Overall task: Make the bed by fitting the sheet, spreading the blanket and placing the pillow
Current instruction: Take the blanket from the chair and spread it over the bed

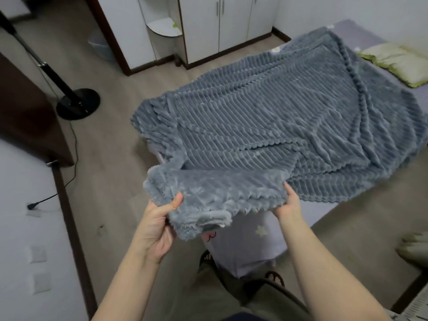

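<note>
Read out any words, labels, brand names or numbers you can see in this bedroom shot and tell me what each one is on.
No readable text anywhere in this view.
Pale lilac fitted sheet: only printed pictures, a white star and a small red outline drawing, no letters.
Grey-blue ribbed plush blanket, gripped by the left hand and right hand: no tag or label showing.
Cream pillow with green edging: no lettering visible.

We see dim, flat, bluish indoor light with soft shadows and no glare, slight overall softness, perhaps motion blur, and wide-angle bending of lines toward the edges.
</note>
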Available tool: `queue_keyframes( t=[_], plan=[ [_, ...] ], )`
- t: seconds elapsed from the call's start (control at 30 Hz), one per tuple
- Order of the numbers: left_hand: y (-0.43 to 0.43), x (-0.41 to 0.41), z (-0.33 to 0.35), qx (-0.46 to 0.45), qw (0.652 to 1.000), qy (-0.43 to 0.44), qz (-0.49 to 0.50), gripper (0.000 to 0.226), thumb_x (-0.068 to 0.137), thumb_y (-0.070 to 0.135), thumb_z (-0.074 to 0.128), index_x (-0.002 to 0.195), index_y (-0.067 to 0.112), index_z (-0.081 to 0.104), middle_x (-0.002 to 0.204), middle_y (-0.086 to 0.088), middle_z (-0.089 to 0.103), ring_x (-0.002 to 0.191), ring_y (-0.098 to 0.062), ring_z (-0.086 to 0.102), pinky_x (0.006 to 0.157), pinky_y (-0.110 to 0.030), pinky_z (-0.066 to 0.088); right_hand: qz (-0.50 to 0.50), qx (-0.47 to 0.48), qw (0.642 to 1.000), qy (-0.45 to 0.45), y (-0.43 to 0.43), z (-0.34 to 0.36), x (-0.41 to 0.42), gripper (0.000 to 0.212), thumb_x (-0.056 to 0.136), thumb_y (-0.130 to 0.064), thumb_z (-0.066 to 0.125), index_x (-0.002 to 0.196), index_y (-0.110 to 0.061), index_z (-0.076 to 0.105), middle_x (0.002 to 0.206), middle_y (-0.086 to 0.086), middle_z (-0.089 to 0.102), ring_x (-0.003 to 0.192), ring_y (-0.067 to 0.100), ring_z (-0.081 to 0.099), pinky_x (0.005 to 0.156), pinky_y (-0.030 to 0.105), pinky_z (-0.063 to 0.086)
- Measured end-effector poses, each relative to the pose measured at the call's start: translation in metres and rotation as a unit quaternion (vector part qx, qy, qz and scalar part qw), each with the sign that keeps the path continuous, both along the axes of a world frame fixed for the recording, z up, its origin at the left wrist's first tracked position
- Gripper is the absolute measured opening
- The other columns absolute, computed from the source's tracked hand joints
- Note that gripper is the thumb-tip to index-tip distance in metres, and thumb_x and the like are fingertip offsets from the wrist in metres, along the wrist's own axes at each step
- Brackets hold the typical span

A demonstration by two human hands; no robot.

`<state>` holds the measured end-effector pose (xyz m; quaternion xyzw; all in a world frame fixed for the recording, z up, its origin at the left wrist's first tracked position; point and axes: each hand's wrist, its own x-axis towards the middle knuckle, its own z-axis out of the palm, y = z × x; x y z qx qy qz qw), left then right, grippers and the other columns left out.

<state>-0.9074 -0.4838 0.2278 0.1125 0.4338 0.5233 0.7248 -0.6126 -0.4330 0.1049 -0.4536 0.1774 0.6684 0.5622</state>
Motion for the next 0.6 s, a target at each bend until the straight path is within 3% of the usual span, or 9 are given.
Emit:
queue_keyframes(
  t=[0.13,0.23,0.27,0.33,0.4,0.43,0.47,0.53,0.6],
  plan=[
    [-0.034,0.006,-0.046,-0.092,0.993,0.07,0.034,0.043,0.085,-0.001,0.058,0.126,0.011,0.056,0.115,-0.015,0.069,0.104,-0.032,0.068,0.082,-0.053,0.055,0.029,-0.014,0.999,-0.008,-0.042,-0.02,0.053,0.038,0.092,-0.031,0.057,0.12,-0.007,0.063,0.111,0.021,0.07,0.108,0.037,0.062,0.083,0.051,0.05],
    [-0.073,0.027,-0.085,-0.294,0.952,0.077,0.029,0.018,0.092,-0.002,0.044,0.096,0.001,0.061,0.073,-0.021,0.072,0.059,-0.029,0.072,0.045,-0.035,0.057,-0.002,-0.097,0.993,-0.061,-0.087,-0.041,0.106,0.043,0.089,-0.015,0.057,0.132,-0.011,0.056,0.096,0.015,0.074,0.101,0.03,0.065,0.079,0.044,0.052],
    [-0.087,0.035,-0.097,-0.338,0.936,0.088,0.038,0.019,0.089,-0.003,0.043,0.097,-0.001,0.06,0.072,-0.022,0.071,0.059,-0.03,0.071,0.045,-0.032,0.056,0.006,-0.134,0.989,-0.067,-0.101,-0.049,0.122,0.044,0.091,-0.01,0.053,0.134,-0.011,0.053,0.095,0.015,0.074,0.101,0.028,0.064,0.085,0.041,0.05],
    [-0.107,0.054,-0.113,-0.4,0.909,0.106,0.044,0.029,0.093,0.0,0.042,0.116,-0.003,0.06,0.098,-0.025,0.068,0.093,-0.033,0.069,0.073,-0.036,0.055,0.075,-0.181,0.977,-0.078,-0.117,-0.057,0.149,0.035,0.099,-0.007,0.038,0.13,-0.007,0.054,0.118,0.014,0.068,0.115,0.025,0.059,0.097,0.035,0.044],
    [-0.106,0.073,-0.108,-0.404,0.907,0.11,0.056,0.028,0.101,0.01,0.041,0.101,0.001,0.067,0.094,-0.02,0.07,0.092,-0.028,0.069,0.073,-0.035,0.054,0.118,-0.154,0.979,-0.067,-0.102,-0.041,0.166,0.027,0.097,0.002,0.042,0.121,0.0,0.054,0.113,0.021,0.068,0.106,0.014,0.066,0.089,0.025,0.051],
    [-0.093,0.08,-0.1,-0.381,0.914,0.122,0.065,0.034,0.102,0.011,0.039,0.087,0.003,0.069,0.077,-0.017,0.071,0.073,-0.026,0.071,0.063,-0.032,0.056,0.14,-0.145,0.975,-0.092,-0.081,-0.023,0.168,0.036,0.089,0.004,0.054,0.125,0.001,0.05,0.098,0.024,0.071,0.092,0.011,0.07,0.078,0.02,0.055],
    [-0.077,0.084,-0.086,-0.36,0.919,0.138,0.079,0.037,0.102,0.012,0.037,0.077,0.008,0.064,0.068,-0.011,0.069,0.063,-0.022,0.069,0.06,-0.03,0.056,0.127,-0.128,0.979,-0.097,-0.058,-0.005,0.168,0.055,0.085,0.0,0.061,0.136,-0.002,0.042,0.1,0.027,0.07,0.094,0.013,0.07,0.081,0.018,0.054],
    [-0.04,0.084,-0.048,-0.294,0.941,0.105,0.129,0.031,0.103,0.016,0.036,0.081,0.015,0.059,0.088,-0.006,0.067,0.076,-0.017,0.068,0.076,-0.028,0.054,0.082,-0.064,0.989,-0.108,-0.011,0.043,0.168,0.056,0.095,-0.031,0.056,0.144,-0.018,0.032,0.123,0.025,0.058,0.113,0.031,0.057,0.104,0.031,0.042],
    [-0.016,0.073,-0.007,-0.175,0.963,0.075,0.19,0.025,0.103,0.019,0.037,0.103,0.013,0.062,0.121,-0.001,0.063,0.091,-0.013,0.069,0.074,-0.024,0.056,0.129,0.059,0.987,-0.076,0.029,0.099,0.159,0.036,0.097,-0.042,0.049,0.122,-0.016,0.053,0.096,0.013,0.066,0.086,0.026,0.064,0.088,0.031,0.054]
  ],
)
